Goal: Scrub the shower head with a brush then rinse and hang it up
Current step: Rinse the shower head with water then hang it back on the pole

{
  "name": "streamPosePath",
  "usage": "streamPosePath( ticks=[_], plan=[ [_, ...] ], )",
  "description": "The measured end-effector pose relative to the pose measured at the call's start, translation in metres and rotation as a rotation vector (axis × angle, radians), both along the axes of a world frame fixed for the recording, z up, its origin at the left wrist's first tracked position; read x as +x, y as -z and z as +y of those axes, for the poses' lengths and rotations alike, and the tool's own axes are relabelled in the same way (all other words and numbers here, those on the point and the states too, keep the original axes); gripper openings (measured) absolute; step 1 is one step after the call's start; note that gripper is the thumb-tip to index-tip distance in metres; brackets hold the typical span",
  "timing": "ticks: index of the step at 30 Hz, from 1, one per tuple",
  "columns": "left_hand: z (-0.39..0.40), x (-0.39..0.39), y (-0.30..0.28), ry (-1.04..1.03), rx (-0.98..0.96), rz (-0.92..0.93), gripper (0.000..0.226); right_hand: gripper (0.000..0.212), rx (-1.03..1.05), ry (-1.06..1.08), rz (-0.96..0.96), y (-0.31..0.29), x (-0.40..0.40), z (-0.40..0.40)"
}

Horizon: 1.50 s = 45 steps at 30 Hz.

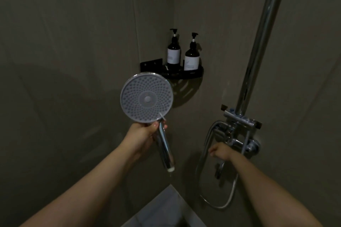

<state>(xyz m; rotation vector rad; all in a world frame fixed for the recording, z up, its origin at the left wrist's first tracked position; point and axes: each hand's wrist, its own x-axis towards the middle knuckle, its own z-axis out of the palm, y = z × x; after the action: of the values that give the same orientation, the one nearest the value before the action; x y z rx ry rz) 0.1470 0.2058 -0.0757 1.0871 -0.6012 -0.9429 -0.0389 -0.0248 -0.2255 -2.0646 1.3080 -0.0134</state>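
The shower head (146,97) sits at the centre of the frame, its nozzle face turned toward me. It looks light but top-heavy, and its chrome handle is probably slick when wet, so I'd grip high, just under the disc. My left hand (145,134) is curled round the handle there. My right hand (220,151), lower right, reaches to the mixer valve (238,141); in this dim light I cannot tell whether its fingers grasp the lever or only touch it.
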Motion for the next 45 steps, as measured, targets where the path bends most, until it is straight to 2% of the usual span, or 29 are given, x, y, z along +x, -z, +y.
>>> streamPosePath(
  ticks=[4,9,14,16,19,22,26,28,33,35,38,43,45],
  plan=[
    [-0.015,-0.011,0.006,0.085,0.000,-0.027,0.021,0.033,-0.028,-0.044,0.005,0.006,-0.003,-0.004],
    [-0.022,-0.024,0.016,0.124,-0.003,-0.034,0.022,0.035,-0.039,0.009,-0.006,0.009,0.000,-0.002],
    [-0.020,-0.029,0.021,0.110,0.018,-0.005,0.022,0.019,-0.038,0.007,-0.159,-0.005,-0.014,0.006],
    [-0.020,-0.030,0.021,0.110,0.033,0.018,0.021,0.015,-0.029,0.074,-0.218,-0.011,-0.032,0.004],
    [-0.020,-0.031,0.020,0.092,0.034,0.048,0.022,0.037,-0.089,0.366,-0.294,-0.022,-0.064,-0.009],
    [-0.020,-0.030,0.020,0.089,0.040,0.045,0.021,0.040,-0.212,0.551,-0.309,-0.027,-0.091,-0.025],
    [-0.022,-0.031,0.018,0.110,0.047,0.035,0.020,0.031,-0.027,0.509,-0.429,-0.021,-0.095,-0.034],
    [-0.023,-0.033,0.017,0.113,0.049,0.028,0.020,0.029,-0.036,0.451,-0.379,-0.018,-0.091,-0.036],
    [-0.023,-0.030,0.015,0.118,0.043,0.011,0.019,0.038,-0.113,0.443,-0.310,-0.011,-0.089,-0.040],
    [-0.022,-0.029,0.015,0.115,0.043,0.014,0.019,0.032,-0.059,0.538,-0.442,-0.010,-0.085,-0.041],
    [-0.022,-0.029,0.014,0.110,0.033,0.019,0.019,0.010,0.009,0.751,-0.740,-0.022,-0.079,-0.040],
    [-0.018,-0.031,0.015,0.112,0.033,0.010,0.019,0.011,0.079,0.776,-0.912,-0.029,-0.081,-0.038],
    [-0.017,-0.030,0.015,0.106,0.021,0.034,0.020,0.011,0.181,0.779,-1.000,-0.029,-0.084,-0.036]
  ],
)
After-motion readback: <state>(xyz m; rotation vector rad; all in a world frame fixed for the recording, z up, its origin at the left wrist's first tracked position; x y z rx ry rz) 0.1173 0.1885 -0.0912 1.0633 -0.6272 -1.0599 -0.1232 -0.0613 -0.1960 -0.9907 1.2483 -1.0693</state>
